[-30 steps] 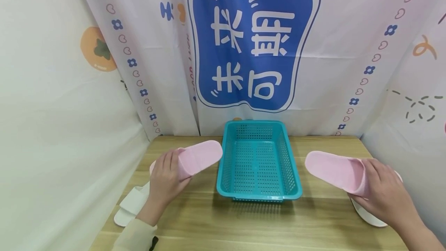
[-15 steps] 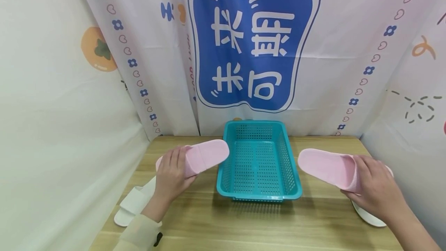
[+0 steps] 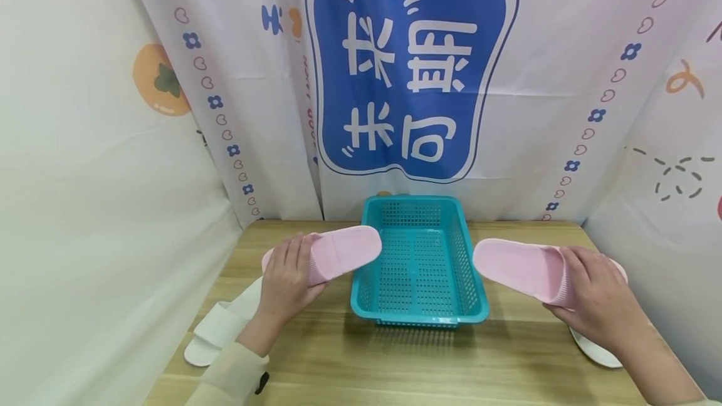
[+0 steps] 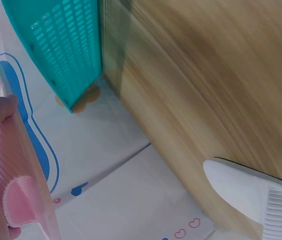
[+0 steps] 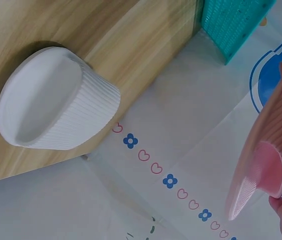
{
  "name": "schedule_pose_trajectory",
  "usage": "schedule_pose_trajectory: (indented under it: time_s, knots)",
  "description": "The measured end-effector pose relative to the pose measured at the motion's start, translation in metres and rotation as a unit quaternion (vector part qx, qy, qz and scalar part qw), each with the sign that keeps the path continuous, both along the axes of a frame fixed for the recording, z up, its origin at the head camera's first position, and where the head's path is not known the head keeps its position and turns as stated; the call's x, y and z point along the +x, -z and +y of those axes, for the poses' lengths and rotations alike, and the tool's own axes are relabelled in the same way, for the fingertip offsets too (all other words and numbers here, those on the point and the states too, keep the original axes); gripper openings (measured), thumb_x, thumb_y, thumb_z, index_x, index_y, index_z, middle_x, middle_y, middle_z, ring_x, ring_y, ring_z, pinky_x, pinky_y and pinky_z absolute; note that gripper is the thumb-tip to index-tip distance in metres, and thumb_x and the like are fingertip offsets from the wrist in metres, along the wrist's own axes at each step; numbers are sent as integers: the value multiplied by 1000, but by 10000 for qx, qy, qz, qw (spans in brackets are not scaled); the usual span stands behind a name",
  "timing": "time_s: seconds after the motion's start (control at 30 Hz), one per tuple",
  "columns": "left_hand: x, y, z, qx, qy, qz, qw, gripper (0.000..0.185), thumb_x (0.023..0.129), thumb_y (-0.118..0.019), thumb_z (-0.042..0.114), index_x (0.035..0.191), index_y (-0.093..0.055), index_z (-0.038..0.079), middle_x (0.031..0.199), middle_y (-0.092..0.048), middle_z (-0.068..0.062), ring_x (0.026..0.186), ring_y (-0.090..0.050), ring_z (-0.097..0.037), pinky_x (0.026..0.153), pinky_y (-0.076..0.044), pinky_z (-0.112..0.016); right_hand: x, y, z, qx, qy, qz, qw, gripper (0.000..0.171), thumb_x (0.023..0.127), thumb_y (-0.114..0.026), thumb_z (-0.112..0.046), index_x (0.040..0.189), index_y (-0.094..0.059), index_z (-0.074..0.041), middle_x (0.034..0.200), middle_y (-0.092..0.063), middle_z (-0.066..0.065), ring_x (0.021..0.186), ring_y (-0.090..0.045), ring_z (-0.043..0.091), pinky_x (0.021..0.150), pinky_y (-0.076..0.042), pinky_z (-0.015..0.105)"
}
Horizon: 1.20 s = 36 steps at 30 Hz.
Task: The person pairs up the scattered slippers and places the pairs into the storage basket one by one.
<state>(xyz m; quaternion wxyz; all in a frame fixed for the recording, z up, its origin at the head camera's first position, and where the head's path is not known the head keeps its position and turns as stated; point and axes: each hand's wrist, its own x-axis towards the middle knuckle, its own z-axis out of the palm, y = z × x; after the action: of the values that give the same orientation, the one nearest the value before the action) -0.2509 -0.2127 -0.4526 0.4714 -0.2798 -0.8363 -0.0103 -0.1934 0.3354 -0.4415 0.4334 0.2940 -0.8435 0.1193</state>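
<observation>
My left hand (image 3: 289, 277) grips a pink slipper (image 3: 350, 250) by its ribbed strap, and the toe-to-heel length points right, one end over the left rim of the teal basket (image 3: 414, 318). In the left wrist view that slipper (image 4: 36, 165) is held up off the table. A second pink slipper (image 3: 510, 266) is held by its strap in my right hand (image 3: 600, 296). Its free end reaches the basket's right rim; the right wrist view shows this slipper (image 5: 260, 170) raised too. Between the two hands, the basket stands with nothing in it.
On the wooden table (image 3: 406, 374), a white slipper (image 3: 217, 327) lies at the left, partly behind my left arm. Another white slipper (image 5: 41, 100) lies at the right, mostly hidden under my right hand in the head view. A printed cloth (image 3: 524, 143) hangs behind the table.
Both pink slippers have moved inward toward the basket, the left one going right and the right one going left. The basket and white slippers stay in place.
</observation>
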Motion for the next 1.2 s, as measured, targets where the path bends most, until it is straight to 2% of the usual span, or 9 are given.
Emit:
schedule_pose_trajectory:
  time_s: [0.2,0.27,0.3,0.43,0.53,0.77,0.87,1.1,1.2]
  knots:
    - [0,-4,7,-159,-17,-62,9999,103,53,-86,51,130,-53,-9,119,-58,-28,102,-57,-44,92,-47,-53,-1,-3,-5,131,109,-66,9998,94,84,-43,-71,124,-50,14,115,-52,31,101,-47,50,93,-35,56]
    - [0,-5,10,-204,-31,-115,9997,103,54,-85,52,130,-52,-9,121,-58,-28,104,-57,-43,93,-47,-53,-1,-5,-7,168,122,-89,9997,94,85,-42,-71,125,-50,13,115,-52,30,102,-47,50,91,-35,56]
    - [1,-6,11,-217,-33,-147,9997,103,55,-85,52,131,-52,-9,122,-58,-28,105,-57,-43,93,-47,-53,-1,-6,-9,181,117,-90,9997,94,85,-42,-71,125,-50,13,115,-52,30,102,-47,50,91,-35,56]
    - [1,-7,15,-246,14,-224,9994,102,58,-85,53,132,-51,-8,124,-57,-28,107,-56,-43,94,-46,-53,-2,-9,-13,209,81,-43,9997,93,85,-42,-71,126,-50,13,116,-52,30,102,-47,49,106,-30,48]
    - [0,-9,19,-276,42,-230,9993,101,59,-84,53,132,-51,-9,125,-56,-28,108,-56,-43,94,-46,-53,-3,-11,-17,285,65,-170,9994,92,86,-41,-69,128,-49,13,116,-51,30,102,-46,49,110,-25,44]
    - [-1,-9,27,-319,95,-356,9988,99,63,-83,55,133,-51,-7,126,-56,-27,111,-56,-43,95,-47,-53,-3,-16,-23,462,17,-525,9975,92,87,-38,-67,131,-47,13,119,-49,31,106,-45,48,109,-23,45]
    - [-2,-9,30,-362,111,-369,9986,99,62,-84,54,133,-51,-6,126,-57,-26,111,-56,-42,96,-47,-53,-5,-18,-26,462,-40,-447,9979,90,88,-39,-66,130,-47,14,118,-50,32,105,-46,48,107,-25,46]
    - [-2,-10,38,-537,193,-392,9976,104,59,-85,56,135,-49,-6,129,-55,-26,112,-56,-43,96,-46,-53,-4,-21,-35,503,-36,-566,9971,89,87,-40,-66,132,-46,12,120,-49,30,106,-44,47,104,-26,47]
    - [-1,-11,42,-625,206,-425,9969,106,59,-84,57,136,-48,-6,130,-54,-26,113,-55,-43,96,-46,-53,-5,-22,-39,473,-122,-395,9980,88,87,-42,-64,131,-47,12,119,-50,30,105,-46,47,99,-29,50]
